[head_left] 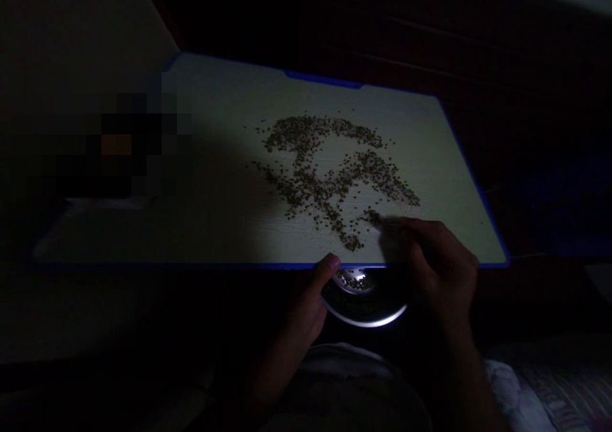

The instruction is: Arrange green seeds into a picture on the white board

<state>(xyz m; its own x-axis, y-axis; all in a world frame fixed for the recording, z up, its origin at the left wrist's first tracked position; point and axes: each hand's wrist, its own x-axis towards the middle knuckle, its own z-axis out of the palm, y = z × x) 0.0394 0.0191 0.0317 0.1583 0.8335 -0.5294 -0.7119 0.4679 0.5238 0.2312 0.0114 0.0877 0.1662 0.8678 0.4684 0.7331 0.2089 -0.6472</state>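
Seeds (pixel 335 171) lie scattered on a blue-edged board (pixel 215 228). Right hand (pixel 430 260), fingers curled, touches them; left hand (pixel 310 304) grips a metal bowl (pixel 368 314) just below the board's edge.

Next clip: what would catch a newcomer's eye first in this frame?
In a dark room, the lit patch of a pale blue-edged board stands out, with small seeds scattered across its middle. At the near edge the right hand rests its fingertips on the closest seeds. The left hand grips the rim of a shiny metal bowl held just below the edge, with a few seeds inside.
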